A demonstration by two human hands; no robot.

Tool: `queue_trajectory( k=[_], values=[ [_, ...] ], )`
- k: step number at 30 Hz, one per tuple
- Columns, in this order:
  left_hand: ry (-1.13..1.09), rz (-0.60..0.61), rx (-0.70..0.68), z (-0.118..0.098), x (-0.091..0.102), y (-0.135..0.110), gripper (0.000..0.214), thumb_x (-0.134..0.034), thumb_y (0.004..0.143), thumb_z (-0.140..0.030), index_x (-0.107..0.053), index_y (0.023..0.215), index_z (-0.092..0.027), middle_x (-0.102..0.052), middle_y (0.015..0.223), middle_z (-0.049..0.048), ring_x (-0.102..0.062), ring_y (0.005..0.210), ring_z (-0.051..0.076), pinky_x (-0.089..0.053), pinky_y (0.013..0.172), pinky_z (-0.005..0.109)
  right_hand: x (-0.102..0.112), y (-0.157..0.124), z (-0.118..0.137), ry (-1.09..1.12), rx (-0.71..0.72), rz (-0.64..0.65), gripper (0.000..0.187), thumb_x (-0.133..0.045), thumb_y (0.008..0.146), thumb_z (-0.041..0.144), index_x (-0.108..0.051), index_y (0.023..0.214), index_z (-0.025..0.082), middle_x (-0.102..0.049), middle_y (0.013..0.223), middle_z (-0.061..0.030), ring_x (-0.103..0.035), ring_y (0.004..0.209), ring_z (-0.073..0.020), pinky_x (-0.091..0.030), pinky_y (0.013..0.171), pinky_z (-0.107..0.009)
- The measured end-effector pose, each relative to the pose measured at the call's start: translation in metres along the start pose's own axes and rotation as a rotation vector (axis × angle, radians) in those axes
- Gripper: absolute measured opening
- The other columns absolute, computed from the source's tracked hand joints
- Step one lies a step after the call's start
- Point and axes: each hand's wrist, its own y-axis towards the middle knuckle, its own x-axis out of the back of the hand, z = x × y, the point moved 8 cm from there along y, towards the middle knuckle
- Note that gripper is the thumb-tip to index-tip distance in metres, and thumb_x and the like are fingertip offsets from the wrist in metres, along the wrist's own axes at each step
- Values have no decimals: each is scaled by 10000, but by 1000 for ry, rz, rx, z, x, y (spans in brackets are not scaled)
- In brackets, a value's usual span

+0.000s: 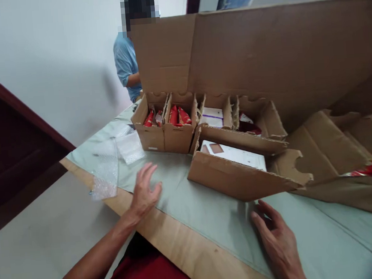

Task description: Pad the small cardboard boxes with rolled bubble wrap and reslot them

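My left hand (145,191) hovers over the near edge of the table, its fingers apart and nothing in them. On the right, my right hand (275,233) is near the front of a long cardboard bin (237,176), thumb and fingers apart, with nothing visible between them. Inside that bin lies a white box (239,156) with a brown square printed on it. Bubble wrap (106,163) lies to the left of my left hand, partly over the table edge. A flat clear packet (130,146) rests beside it.
Behind stand cardboard bins (165,139) with red packets (179,115); another holds a white box with a purple stripe (212,117). More bins (331,145) stand at the right. A tall cardboard panel (263,51) rises behind. A person in a blue shirt (125,60) is beyond it.
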Motion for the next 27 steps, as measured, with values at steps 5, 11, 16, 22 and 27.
queue_trajectory(
  k=[5,11,16,22,27],
  values=[
    [484,-97,157,69,86,-16,436,-629,848,-362,-638,1241,-173,-559,1389,189,-506,1306,388,-419,1098,571,-9,0,1,-21,117,-14,507,-617,763,627,-731,1057,231,-740,1197,-110,-718,979,-319,-578,900,-468],
    [630,-2,446,123,102,-27,335,-595,818,-407,-710,1054,-198,-692,1155,148,-587,1154,365,-478,957,488,-13,8,2,-28,144,-6,448,-609,760,594,-750,983,232,-732,1224,-113,-702,1055,-346,-561,941,-496],
    [527,-82,507,123,135,-22,271,-485,825,-362,-690,796,-187,-747,862,102,-696,847,294,-542,742,394,-7,2,12,3,119,26,443,-605,766,576,-758,976,218,-738,1226,-114,-711,1053,-306,-568,924,-438],
    [83,-511,696,107,194,-50,219,-693,738,-455,-721,870,-283,-749,764,-96,-714,799,235,-601,746,393,3,-10,23,56,48,31,454,-597,793,554,-765,1013,195,-791,1081,-116,-736,900,-264,-581,863,-413],
    [-135,-362,260,25,135,-42,158,-671,806,-338,-648,879,-199,-722,1282,92,-707,1120,291,-560,998,453,-22,-26,51,168,97,219,416,-649,830,576,-774,1036,237,-795,1051,-102,-742,956,-273,-589,869,-410]
  ],
)
